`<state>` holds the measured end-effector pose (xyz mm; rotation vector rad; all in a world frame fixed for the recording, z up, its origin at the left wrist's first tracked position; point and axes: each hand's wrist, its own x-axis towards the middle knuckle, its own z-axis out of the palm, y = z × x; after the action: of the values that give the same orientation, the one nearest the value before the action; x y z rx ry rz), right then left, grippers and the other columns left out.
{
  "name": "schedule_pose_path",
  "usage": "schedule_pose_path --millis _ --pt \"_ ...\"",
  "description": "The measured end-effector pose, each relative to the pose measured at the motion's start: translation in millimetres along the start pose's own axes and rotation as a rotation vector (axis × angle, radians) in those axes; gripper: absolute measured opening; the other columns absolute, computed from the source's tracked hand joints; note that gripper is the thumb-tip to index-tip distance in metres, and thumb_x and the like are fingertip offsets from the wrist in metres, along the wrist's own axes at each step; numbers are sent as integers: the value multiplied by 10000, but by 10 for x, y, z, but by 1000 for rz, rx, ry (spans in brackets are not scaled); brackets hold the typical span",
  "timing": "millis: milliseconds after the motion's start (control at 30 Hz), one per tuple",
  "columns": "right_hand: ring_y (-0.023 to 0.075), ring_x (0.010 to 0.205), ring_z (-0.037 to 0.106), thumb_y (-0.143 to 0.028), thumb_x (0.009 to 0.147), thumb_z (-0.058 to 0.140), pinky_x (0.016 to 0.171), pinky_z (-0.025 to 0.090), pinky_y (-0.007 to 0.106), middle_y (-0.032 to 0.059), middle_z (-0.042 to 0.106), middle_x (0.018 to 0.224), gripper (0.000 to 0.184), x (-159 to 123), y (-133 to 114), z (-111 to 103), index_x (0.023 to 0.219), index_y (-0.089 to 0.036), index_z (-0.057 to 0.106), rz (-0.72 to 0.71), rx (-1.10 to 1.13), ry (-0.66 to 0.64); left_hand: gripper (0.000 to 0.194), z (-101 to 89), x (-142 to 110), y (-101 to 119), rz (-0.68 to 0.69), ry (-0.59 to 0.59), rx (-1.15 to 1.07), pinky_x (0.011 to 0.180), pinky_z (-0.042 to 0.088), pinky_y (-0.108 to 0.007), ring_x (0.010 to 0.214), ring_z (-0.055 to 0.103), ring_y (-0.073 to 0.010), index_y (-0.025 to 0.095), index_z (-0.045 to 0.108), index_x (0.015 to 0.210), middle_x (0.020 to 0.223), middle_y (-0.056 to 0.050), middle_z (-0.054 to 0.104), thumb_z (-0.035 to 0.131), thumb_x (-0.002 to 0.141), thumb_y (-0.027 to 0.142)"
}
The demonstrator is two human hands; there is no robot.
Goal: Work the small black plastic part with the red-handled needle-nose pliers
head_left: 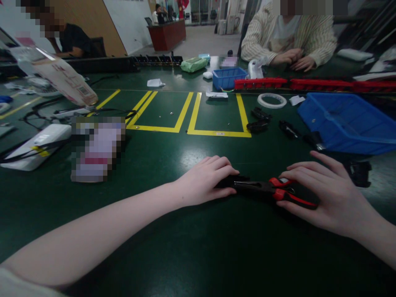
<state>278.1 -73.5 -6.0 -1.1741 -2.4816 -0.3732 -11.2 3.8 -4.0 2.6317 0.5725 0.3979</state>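
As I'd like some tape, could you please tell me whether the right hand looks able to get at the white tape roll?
Probably not while the right hand holds the red-handled pliers; otherwise, only small black parts lie towards the white tape roll.

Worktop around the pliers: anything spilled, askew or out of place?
No spill or damage shows near the pliers. A bit untidy: several black parts lie loose at differing angles outside the large blue bin, and a tiny bright piece sits alone inside a yellow tape outline.
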Motion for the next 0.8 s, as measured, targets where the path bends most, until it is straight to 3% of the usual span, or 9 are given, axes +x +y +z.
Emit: schedule_pose_path --millis 500,800 --pt "279 857 664 -458 857 574 990 394 577 110 661 913 337 5 26 -30 1050 -183 549 -38 -23 7 363 -14 -1 9 1 -7 -1 852 467 -360 998 552 -218 123 581 1195 1106 -91 593 643 891 311" --pt "271 890 674 -433 837 595 1005 408 551 71 686 921 303 31 -2 -31 1048 -223 536 -56 -59 2 350 -10 11 -3 4 -3 21 835 460 -352 985 553 -218 144 579 1184 1092 -87 595 636 894 331"
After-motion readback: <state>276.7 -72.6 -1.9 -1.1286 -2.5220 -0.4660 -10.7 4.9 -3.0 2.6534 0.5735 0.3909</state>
